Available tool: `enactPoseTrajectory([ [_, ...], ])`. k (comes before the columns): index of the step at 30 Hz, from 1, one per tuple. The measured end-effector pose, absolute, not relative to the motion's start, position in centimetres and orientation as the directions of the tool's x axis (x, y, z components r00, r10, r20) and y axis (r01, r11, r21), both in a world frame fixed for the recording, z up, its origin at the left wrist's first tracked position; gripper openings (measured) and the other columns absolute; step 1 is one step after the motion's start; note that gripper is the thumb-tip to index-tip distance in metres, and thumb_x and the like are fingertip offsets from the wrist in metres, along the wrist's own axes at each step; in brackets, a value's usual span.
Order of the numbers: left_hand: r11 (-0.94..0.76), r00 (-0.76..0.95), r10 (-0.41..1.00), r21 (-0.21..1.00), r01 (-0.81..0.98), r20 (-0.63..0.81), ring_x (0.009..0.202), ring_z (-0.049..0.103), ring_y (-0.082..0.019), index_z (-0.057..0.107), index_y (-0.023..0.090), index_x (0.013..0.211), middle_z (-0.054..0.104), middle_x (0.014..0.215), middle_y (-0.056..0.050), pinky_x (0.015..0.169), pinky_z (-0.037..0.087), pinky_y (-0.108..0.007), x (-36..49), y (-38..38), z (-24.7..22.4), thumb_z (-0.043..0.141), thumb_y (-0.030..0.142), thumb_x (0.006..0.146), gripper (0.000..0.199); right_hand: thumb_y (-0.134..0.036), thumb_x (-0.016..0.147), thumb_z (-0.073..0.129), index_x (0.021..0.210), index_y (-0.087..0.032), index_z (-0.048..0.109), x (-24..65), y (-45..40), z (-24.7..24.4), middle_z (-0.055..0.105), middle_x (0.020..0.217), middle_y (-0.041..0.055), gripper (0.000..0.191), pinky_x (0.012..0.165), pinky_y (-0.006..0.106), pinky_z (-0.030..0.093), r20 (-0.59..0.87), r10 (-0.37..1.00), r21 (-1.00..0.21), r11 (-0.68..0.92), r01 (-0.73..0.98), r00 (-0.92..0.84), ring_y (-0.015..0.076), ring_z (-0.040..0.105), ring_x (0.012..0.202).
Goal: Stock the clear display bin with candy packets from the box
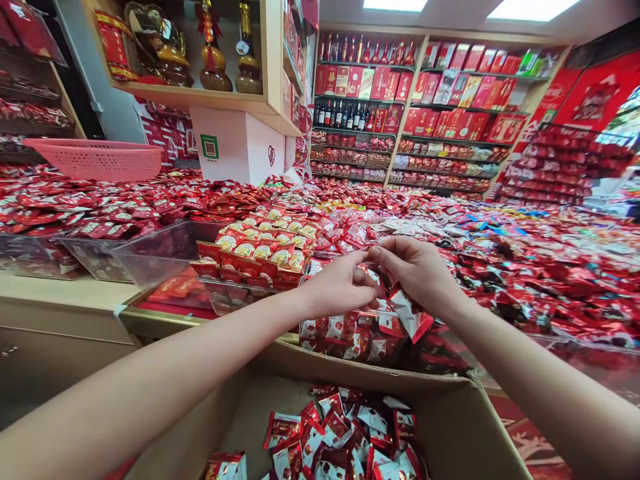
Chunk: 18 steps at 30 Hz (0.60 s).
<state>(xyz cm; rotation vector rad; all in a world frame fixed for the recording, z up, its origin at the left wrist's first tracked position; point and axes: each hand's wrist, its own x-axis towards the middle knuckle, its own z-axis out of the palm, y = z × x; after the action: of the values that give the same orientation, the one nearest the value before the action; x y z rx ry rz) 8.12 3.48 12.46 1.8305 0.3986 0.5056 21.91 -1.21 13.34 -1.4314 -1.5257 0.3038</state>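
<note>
My left hand point(345, 285) reaches over a clear plastic bin point(320, 319) filled with red-and-white candy packets point(357, 339). Its fingers curl inward among the packets, and whatever lies under them is hidden. Beside it, my right hand point(419, 272) has its thumb and fingers closed, with a red-and-white candy packet point(411, 315) hanging tilted below the palm. The fingertips of both hands nearly meet above the bin. Below them stands an open cardboard box point(380, 375) with a loose heap of similar red-and-white packets point(330, 433) at its bottom.
Left of my hands, a clear bin point(150, 257) holds neat rows of yellow-and-red packets point(265, 247). Mixed sweets point(540, 267) spread widely to the right. A pink basket point(100, 160) rests on sweets at the left. Shelves of bottles and red boxes point(370, 80) line the back.
</note>
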Motion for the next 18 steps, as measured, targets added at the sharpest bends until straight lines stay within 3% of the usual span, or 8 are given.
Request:
enactPoseTrajectory([
  [5,-0.147,0.886,0.449,0.987,-0.059,0.12,0.05,0.046,-0.005,0.019,0.021,0.131,0.047,0.057,0.007,0.052,0.037,-0.02,8.5,2.8,13.3,0.051,0.008,0.067,0.073,-0.044,0.075,0.051,0.067,-0.016,0.054,21.2,0.0,13.1,0.047,0.054,-0.0012,0.029,0.045,0.024,0.031,0.596,0.714,-0.72,0.272,0.639,0.367,0.0108,0.037,0.048],
  [9,-0.349,0.872,0.432,0.934,-0.076,0.232,0.042,0.037,-0.004,0.014,0.019,0.133,0.04,0.049,0.01,0.04,0.027,-0.016,8.3,2.9,13.1,0.06,0.013,0.066,0.081,-0.043,0.077,0.049,0.064,-0.017,0.051,21.2,0.3,13.3,0.045,0.055,-0.0022,0.029,0.045,0.023,0.031,0.607,0.692,-0.752,0.339,0.566,0.391,0.0094,0.037,0.048],
  [13,-0.433,0.858,0.432,0.898,-0.072,0.278,0.037,0.027,-0.003,0.015,0.016,0.133,0.032,0.046,0.012,0.036,0.02,-0.015,8.4,3.7,12.5,0.054,0.011,0.07,0.074,-0.047,0.075,0.051,0.08,-0.016,0.056,22.1,-1.0,14.1,0.052,0.062,-0.0008,0.032,0.049,0.023,0.036,0.453,0.871,-0.841,0.346,0.417,0.191,0.0099,0.046,0.054],
  [16,-0.448,0.867,0.416,0.891,-0.067,0.274,0.04,0.03,-0.003,0.02,0.015,0.13,0.039,0.053,0.009,0.039,0.025,-0.016,8.6,4.3,12.2,0.055,0.012,0.07,0.07,-0.036,0.066,0.064,0.104,-0.014,0.053,23.1,-2.0,14.9,0.054,0.062,-0.002,0.045,0.049,0.023,0.036,0.295,0.955,-0.832,0.265,0.487,-0.016,0.0105,0.047,0.055],
  [18,-0.468,0.874,0.395,0.881,-0.073,0.282,0.046,0.039,-0.004,0.026,0.014,0.127,0.048,0.062,0.004,0.043,0.031,-0.017,8.7,4.8,12.2,0.054,0.013,0.071,0.063,-0.03,0.064,0.065,0.106,-0.014,0.053,23.9,-2.4,15.3,0.055,0.062,-0.0022,0.047,0.047,0.023,0.034,0.256,0.966,-0.79,0.228,0.568,-0.032,0.0097,0.045,0.052],
])
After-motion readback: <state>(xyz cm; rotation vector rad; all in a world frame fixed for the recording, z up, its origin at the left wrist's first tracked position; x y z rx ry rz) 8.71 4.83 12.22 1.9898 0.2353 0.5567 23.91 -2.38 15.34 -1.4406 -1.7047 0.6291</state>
